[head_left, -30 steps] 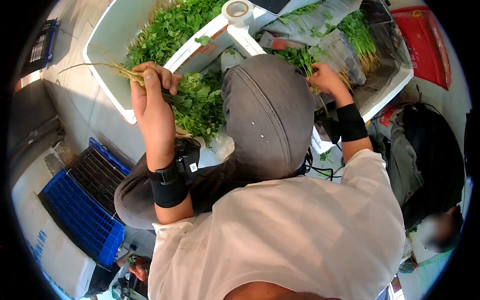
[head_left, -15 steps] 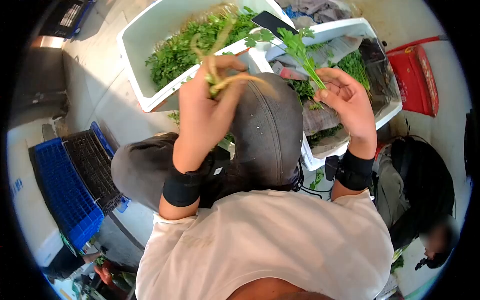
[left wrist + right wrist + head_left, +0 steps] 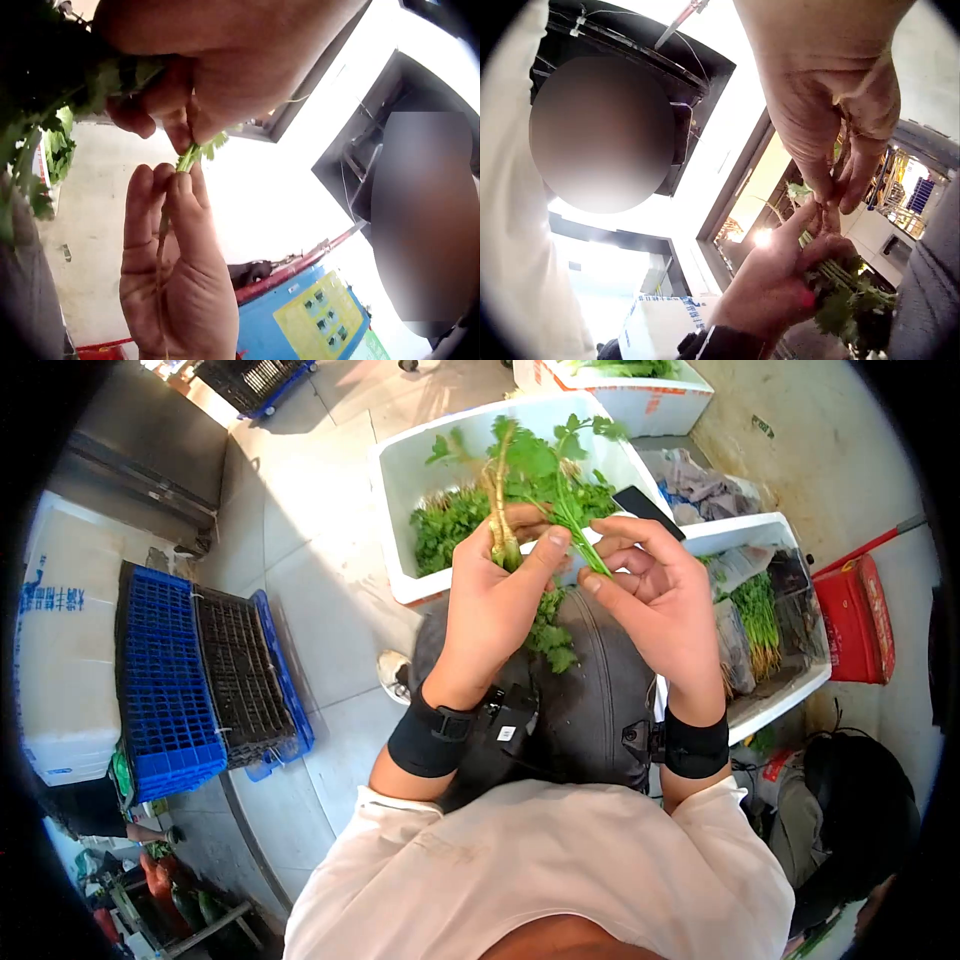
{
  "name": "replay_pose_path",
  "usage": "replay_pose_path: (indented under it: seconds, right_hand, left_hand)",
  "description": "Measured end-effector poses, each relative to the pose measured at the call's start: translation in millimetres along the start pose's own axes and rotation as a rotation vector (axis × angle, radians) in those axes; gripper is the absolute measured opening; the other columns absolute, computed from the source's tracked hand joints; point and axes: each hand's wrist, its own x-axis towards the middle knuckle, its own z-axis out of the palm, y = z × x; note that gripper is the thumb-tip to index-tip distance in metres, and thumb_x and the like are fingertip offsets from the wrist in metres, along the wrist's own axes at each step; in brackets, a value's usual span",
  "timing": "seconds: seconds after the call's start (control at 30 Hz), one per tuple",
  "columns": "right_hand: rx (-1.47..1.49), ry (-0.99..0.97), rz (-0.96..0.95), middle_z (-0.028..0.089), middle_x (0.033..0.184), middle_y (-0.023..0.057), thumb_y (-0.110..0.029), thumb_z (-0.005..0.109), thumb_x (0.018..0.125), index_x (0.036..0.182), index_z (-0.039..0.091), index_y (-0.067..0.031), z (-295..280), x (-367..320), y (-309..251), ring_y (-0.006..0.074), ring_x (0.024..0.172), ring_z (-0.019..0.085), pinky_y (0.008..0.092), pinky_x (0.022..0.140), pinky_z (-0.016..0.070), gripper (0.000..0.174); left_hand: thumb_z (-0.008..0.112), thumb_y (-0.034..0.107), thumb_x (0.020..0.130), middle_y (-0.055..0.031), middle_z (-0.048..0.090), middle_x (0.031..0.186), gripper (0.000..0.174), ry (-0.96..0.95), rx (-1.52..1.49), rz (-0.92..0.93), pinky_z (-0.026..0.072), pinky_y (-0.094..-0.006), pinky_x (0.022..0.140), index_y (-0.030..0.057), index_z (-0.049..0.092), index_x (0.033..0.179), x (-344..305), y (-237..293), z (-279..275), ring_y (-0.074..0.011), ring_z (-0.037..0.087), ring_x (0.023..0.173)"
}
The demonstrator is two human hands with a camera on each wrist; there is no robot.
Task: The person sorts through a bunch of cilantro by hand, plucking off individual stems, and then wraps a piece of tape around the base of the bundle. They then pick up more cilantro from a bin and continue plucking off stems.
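Note:
In the head view the left hand (image 3: 497, 595) grips a bunch of leafy green herbs by its pale roots (image 3: 501, 510), with leaves (image 3: 550, 635) hanging below the hand. Thumb and fingers of the right hand (image 3: 655, 595) pinch thin green stems (image 3: 580, 532) whose leaves spread above both hands. The fingertips of the two hands come close together at these stems. The left wrist view shows the right hand (image 3: 180, 262) with a thin root running down across its palm. From the right wrist, leaves (image 3: 851, 307) hang beneath the left hand (image 3: 769, 274).
A white foam box (image 3: 395, 510) of herbs stands ahead, with a dark phone (image 3: 648, 510) at its right edge. Another foam box (image 3: 815, 672) with bundled herbs is at right, beside a red dustpan (image 3: 855, 620). Blue crates (image 3: 170, 685) stand at left.
The left hand, gripping its bunch, has moved up and right toward the right hand. The right hand has risen from the right box with a stem between its fingers. The head view has shifted.

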Motion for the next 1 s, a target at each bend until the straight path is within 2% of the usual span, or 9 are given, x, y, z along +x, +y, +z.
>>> replay_pose_path:
  seconds: [0.13,0.23,0.27,0.37,0.43,0.5,0.67,0.73,1.0]
  right_hand:
    - [-0.060,0.028,0.040,0.067,0.111,0.0080,0.004,0.069,0.091,0.124,0.061,0.0042,16,25,8,0.0110,0.096,0.065,0.0251,0.083,0.0548,0.034]
    - [-0.039,-0.005,0.050,0.069,0.093,0.0036,-0.002,0.066,0.095,0.118,0.064,0.0045,21,46,16,0.0101,0.082,0.065,0.0248,0.076,0.0538,0.024]
    - [-0.045,0.001,0.050,0.069,0.093,0.0036,-0.002,0.066,0.095,0.118,0.064,0.0045,23,52,16,0.0101,0.082,0.065,0.0248,0.076,0.0538,0.024]
    - [0.062,0.041,0.042,0.068,0.092,0.0033,-0.003,0.065,0.096,0.113,0.064,0.0036,32,62,22,0.0096,0.080,0.065,0.0247,0.071,0.0525,0.018]
    - [-0.048,0.100,0.011,0.068,0.093,0.0033,-0.002,0.065,0.096,0.113,0.064,0.0027,41,66,29,0.0092,0.080,0.065,0.0239,0.071,0.0521,0.018]
    - [-0.194,0.139,-0.034,0.067,0.096,0.0035,-0.001,0.062,0.097,0.113,0.066,0.0006,49,67,37,0.0084,0.082,0.065,0.0226,0.071,0.0509,0.017]
    - [-0.185,0.098,-0.082,0.065,0.107,0.0042,0.001,0.060,0.097,0.112,0.069,0.0009,67,74,57,0.0084,0.085,0.065,0.0236,0.072,0.0516,0.017]
    - [-0.286,0.055,-0.172,0.064,0.110,0.0051,-0.001,0.064,0.096,0.111,0.071,0.0011,68,77,66,0.0091,0.088,0.065,0.0231,0.074,0.0520,0.017]
    - [-0.301,0.004,-0.163,0.065,0.111,0.0071,-0.005,0.072,0.091,0.108,0.073,0.0027,62,79,62,0.0120,0.093,0.066,0.0244,0.079,0.0544,0.019]
  left_hand:
    - [0.068,0.011,0.098,-0.0029,0.064,0.096,0.020,0.082,-0.035,0.081,0.0481,-0.0248,0.066,-0.0005,0.062,0.113,18,1,-19,-0.0095,0.057,0.074]
    - [0.065,0.009,0.100,-0.0024,0.062,0.098,0.016,0.117,-0.059,0.147,0.0485,-0.0250,0.067,0.0011,0.061,0.113,29,-5,-30,-0.0098,0.056,0.075]
    - [0.064,0.009,0.100,-0.0021,0.062,0.097,0.015,0.132,-0.065,0.181,0.0487,-0.0249,0.067,0.0016,0.061,0.113,32,-7,-34,-0.0098,0.056,0.075]
    - [0.061,0.009,0.101,0.0008,0.058,0.089,0.014,0.145,-0.076,0.192,0.0498,-0.0255,0.068,0.0019,0.061,0.114,37,-10,-40,-0.0069,0.051,0.070]
    - [0.060,0.011,0.102,0.0031,0.055,0.083,0.013,0.160,-0.092,0.203,0.0505,-0.0259,0.069,0.0023,0.061,0.112,38,-15,-45,-0.0044,0.045,0.065]
    - [0.060,0.011,0.102,0.0031,0.055,0.083,0.013,0.171,-0.100,0.203,0.0507,-0.0260,0.069,0.0025,0.060,0.111,39,-19,-52,-0.0045,0.045,0.065]
    - [0.061,0.014,0.103,0.0023,0.055,0.084,0.014,0.224,-0.151,0.226,0.0518,-0.0263,0.070,0.0036,0.058,0.112,42,-24,-69,-0.0050,0.046,0.066]
    - [0.061,0.014,0.103,0.0022,0.055,0.085,0.014,0.220,-0.152,0.206,0.0518,-0.0255,0.070,0.0043,0.058,0.113,45,-30,-75,-0.0051,0.048,0.067]
    - [0.062,0.013,0.102,-0.0031,0.063,0.094,0.017,0.171,-0.037,0.338,0.0479,-0.0218,0.070,0.0013,0.059,0.115,50,-42,-73,-0.0086,0.058,0.078]
